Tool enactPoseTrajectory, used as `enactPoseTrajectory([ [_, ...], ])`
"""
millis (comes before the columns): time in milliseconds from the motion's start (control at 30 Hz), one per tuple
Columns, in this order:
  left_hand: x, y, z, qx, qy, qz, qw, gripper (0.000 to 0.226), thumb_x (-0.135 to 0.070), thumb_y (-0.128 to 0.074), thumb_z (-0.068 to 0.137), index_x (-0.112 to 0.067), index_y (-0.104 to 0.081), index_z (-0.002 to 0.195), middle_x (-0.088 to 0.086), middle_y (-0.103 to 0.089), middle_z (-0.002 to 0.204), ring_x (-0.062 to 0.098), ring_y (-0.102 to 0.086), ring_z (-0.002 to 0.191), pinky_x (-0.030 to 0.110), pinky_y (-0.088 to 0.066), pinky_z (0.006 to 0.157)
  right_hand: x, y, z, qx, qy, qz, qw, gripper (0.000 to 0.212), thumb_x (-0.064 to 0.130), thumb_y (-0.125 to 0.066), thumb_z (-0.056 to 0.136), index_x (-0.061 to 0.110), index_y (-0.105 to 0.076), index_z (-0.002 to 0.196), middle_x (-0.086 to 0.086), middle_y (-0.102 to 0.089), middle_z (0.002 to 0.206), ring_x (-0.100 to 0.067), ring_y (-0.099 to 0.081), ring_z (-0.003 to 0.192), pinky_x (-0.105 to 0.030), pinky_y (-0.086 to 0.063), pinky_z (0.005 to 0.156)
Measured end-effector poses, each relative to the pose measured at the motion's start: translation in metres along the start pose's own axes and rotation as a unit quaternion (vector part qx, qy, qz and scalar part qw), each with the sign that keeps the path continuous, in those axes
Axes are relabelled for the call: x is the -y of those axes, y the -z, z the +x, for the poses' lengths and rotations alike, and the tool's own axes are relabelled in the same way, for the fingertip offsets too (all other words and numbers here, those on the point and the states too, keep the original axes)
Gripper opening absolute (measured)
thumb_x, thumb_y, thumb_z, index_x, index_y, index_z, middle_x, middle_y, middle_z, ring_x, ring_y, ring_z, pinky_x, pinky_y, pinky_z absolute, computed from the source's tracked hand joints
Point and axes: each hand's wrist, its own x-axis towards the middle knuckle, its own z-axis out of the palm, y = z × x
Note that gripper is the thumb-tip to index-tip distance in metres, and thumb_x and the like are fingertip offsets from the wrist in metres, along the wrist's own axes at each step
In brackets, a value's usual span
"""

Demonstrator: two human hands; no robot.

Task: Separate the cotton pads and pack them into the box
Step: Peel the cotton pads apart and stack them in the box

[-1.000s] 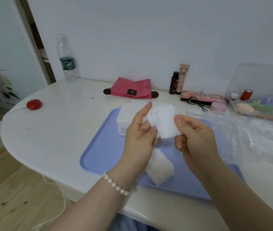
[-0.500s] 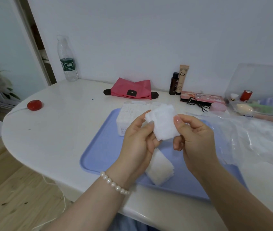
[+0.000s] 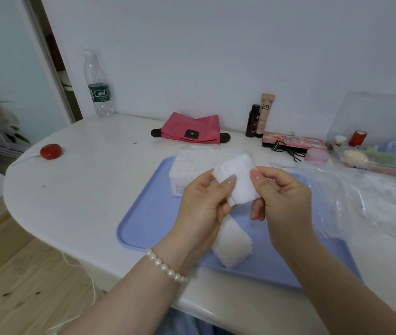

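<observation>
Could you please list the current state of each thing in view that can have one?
Held cotton pads: pinched between both hands above the tray.
Left hand: grips the pads.
Right hand: pinches the pads.
Loose stack of pads: lying on the blue tray.
Box: open, packed with pads.
Water bottle: upright, capped.
Red pouch: closed.

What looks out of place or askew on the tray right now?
Only the loose stack of cotton pads lying slanted on the blue tray, edges fanned; the box sits squarely.

Plain white wall [image 3: 216,44] behind rounded white table [image 3: 90,184]; light wooden floor [image 3: 10,274] below; glass door [image 3: 5,68] left.
</observation>
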Motion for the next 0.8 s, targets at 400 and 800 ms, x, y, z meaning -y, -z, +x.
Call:
enactPoseTrajectory([
  [400,0.001,0.0,0.0,-0.015,0.036,-0.018,0.999,0.021,-0.009,-0.045,0.096,0.0,-0.063,0.099,0.016,-0.071,0.099,0.021,-0.069,0.091,0.029,-0.057,0.08,-0.008,0.0,-0.002,-0.026,0.15,-0.136,0.979,0.009,0.008,-0.065,0.085,0.017,-0.064,0.083,-0.01,-0.057,0.062,-0.008,-0.049,0.043,-0.012,-0.039,0.044],
  [800,-0.003,-0.001,-0.004,0.04,0.062,-0.024,0.997,0.051,-0.01,-0.037,0.099,-0.009,-0.073,0.063,0.013,-0.073,0.087,0.018,-0.07,0.089,0.027,-0.056,0.083,-0.015,0.001,-0.001,-0.048,0.379,-0.345,0.858,0.028,0.031,-0.066,0.077,0.003,-0.072,0.077,-0.008,-0.067,0.073,-0.021,-0.062,0.068,-0.032,-0.05,0.063],
])
